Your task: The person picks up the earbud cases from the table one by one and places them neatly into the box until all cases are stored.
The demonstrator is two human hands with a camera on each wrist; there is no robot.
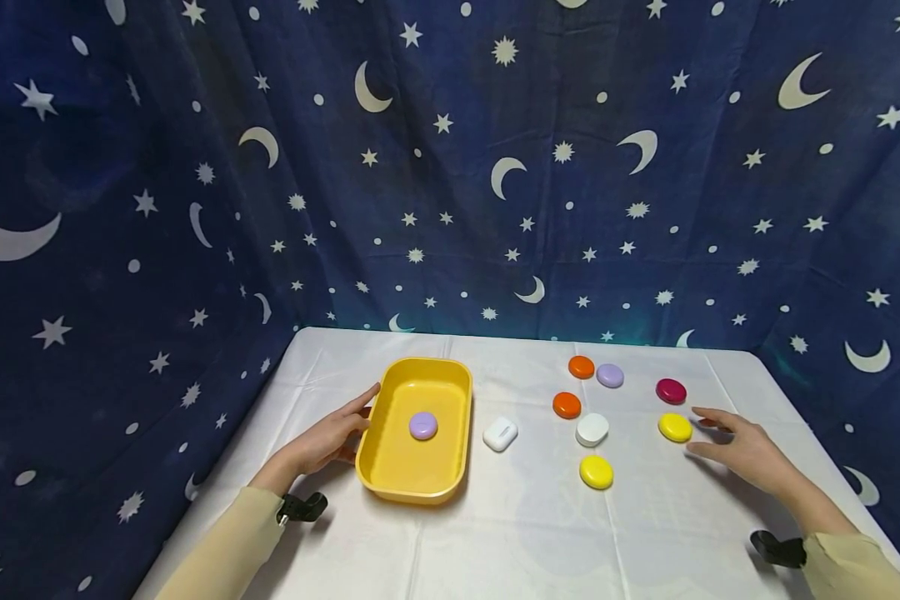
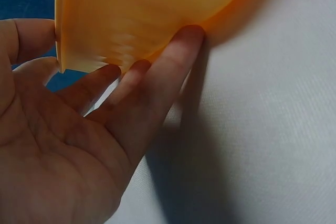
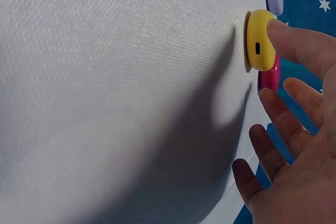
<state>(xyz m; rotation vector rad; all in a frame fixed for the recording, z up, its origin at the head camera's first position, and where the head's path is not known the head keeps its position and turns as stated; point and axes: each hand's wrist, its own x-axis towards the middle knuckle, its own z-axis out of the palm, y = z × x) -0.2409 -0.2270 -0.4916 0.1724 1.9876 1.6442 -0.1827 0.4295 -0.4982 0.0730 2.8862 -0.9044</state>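
Observation:
My left hand [image 1: 326,439] is at the left side of a yellow tray [image 1: 412,492], its fairly straight fingers touching the outer wall. From the left wrist view, fingertips [image 2: 189,34] rest against that wall [image 2: 142,9]. Inside the tray lies a lilac disc [image 1: 423,426]. On the right, my right hand [image 1: 746,454] hovers with thumb and fingers spread beside a glossy yellow disc [image 1: 675,427]. This disc [image 3: 259,40] has a small dark slot in its side. The thumb overlaps it in the right wrist view; I cannot tell whether they touch. Behind it sits a crimson disc [image 1: 671,391].
Between tray and right hand lie a white rounded case [image 1: 500,434], a white round box [image 1: 592,429], a second yellow disc [image 1: 596,472], two orange discs [image 1: 581,367] and another lilac disc [image 1: 610,376]. A starry blue curtain [image 1: 450,183] borders the white-covered table [image 1: 510,533].

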